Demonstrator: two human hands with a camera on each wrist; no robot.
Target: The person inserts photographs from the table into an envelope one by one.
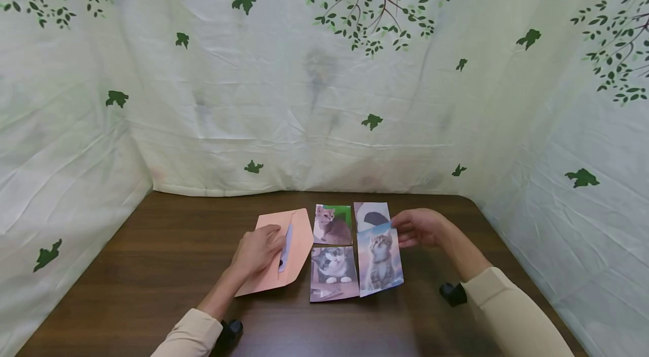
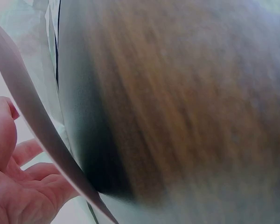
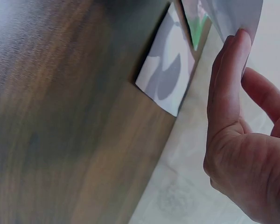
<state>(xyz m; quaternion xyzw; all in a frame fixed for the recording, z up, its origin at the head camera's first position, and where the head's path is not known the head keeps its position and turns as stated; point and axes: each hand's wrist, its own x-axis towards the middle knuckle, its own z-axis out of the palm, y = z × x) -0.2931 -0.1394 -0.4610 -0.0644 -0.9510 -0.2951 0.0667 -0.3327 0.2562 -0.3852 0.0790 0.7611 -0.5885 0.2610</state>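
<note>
My left hand holds a peach paper envelope at the left of the group of pictures. A pale card shows in its opening. The left wrist view has the envelope nearly edge-on, partly hiding that hand. At the right, my right hand pinches the edge of a card with a striped kitten on a blue and pink ground. This card overlaps a grey-and-white picture card. Two other cat cards, one with a green corner and one of a grey-and-white cat, lie beside it.
The dark wooden table bears everything. A pale curtain with leaf prints surrounds its back and sides. Black wrist devices sit at both cuffs.
</note>
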